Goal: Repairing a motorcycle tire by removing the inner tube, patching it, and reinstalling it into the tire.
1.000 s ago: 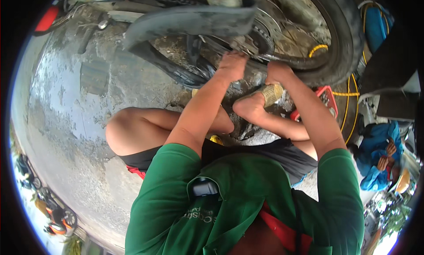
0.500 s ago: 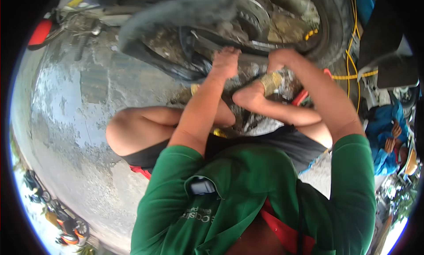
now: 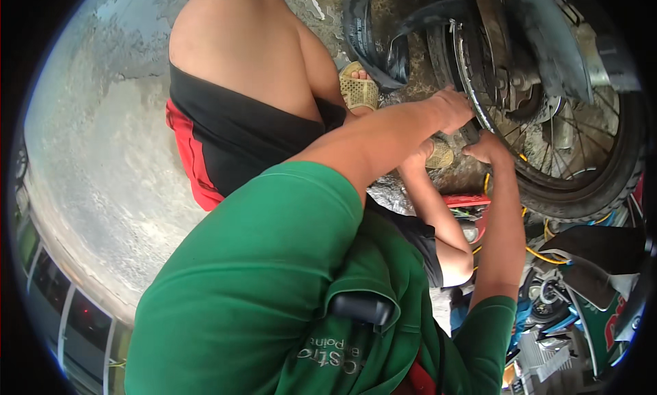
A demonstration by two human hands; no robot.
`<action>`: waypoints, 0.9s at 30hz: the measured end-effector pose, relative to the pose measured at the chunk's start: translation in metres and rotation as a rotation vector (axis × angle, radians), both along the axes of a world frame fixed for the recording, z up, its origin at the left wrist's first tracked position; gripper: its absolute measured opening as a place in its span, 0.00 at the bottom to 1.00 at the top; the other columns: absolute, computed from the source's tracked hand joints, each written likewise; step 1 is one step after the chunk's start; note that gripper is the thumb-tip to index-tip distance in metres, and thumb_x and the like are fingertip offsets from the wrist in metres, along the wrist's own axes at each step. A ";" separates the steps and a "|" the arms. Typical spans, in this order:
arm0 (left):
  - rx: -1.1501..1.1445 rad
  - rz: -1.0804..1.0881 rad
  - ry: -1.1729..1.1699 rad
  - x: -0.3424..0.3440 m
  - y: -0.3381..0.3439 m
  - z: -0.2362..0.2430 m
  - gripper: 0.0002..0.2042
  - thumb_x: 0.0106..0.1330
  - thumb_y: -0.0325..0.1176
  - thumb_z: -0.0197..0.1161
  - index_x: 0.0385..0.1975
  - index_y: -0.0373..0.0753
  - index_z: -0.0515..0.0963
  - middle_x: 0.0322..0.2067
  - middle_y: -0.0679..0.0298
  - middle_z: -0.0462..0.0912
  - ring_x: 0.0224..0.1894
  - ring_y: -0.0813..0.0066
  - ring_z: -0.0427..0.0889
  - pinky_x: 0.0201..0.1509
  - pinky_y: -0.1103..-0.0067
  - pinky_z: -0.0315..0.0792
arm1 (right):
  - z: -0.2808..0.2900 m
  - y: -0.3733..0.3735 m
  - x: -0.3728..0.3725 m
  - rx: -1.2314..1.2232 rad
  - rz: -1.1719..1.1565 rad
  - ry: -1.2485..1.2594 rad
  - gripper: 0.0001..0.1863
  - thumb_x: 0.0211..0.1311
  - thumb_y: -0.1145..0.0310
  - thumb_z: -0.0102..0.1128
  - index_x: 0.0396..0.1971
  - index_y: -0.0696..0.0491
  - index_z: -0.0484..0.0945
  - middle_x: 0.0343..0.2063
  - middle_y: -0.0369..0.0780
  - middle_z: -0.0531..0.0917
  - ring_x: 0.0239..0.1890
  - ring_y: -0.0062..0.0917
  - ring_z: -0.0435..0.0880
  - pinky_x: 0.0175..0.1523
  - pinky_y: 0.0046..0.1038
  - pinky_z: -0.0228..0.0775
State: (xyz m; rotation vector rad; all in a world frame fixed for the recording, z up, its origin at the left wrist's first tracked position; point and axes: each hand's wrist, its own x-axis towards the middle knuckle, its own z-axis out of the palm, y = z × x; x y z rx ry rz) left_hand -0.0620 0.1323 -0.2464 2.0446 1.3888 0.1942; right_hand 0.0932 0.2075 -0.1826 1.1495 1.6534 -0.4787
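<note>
A spoked wheel with a black tyre (image 3: 582,196) and a metal rim (image 3: 464,67) lies at upper right, beside the motorcycle's hub (image 3: 520,94) and metal fork parts. My left hand (image 3: 452,111) is closed on the tyre's near edge at the rim, its fingertips partly hidden. Just below it, my right hand (image 3: 486,145) grips the same edge, fingers mostly out of sight behind the tyre. A slack black inner tube (image 3: 359,29) hangs over the floor to the left of the wheel.
My bent legs and sandals (image 3: 356,90) are beside the wheel. A red tray (image 3: 465,200) with small items and yellow hoses (image 3: 547,257) lie below it. More motorcycle parts (image 3: 547,292) stand at lower right; grey concrete floor (image 3: 102,176) spreads left.
The view has swung round, moving the wheel, hands and legs rightward and changing their angle. Both hands remain at the wheel's edge; the person in blue is now mostly hidden.
</note>
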 end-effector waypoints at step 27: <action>-0.225 -0.167 0.019 -0.017 0.044 -0.023 0.29 0.56 0.31 0.67 0.62 0.48 0.74 0.67 0.66 0.69 0.72 0.68 0.61 0.72 0.57 0.59 | -0.054 0.005 -0.022 0.021 -0.112 0.215 0.37 0.44 0.57 0.73 0.52 0.67 0.76 0.49 0.58 0.82 0.51 0.46 0.83 0.56 0.37 0.74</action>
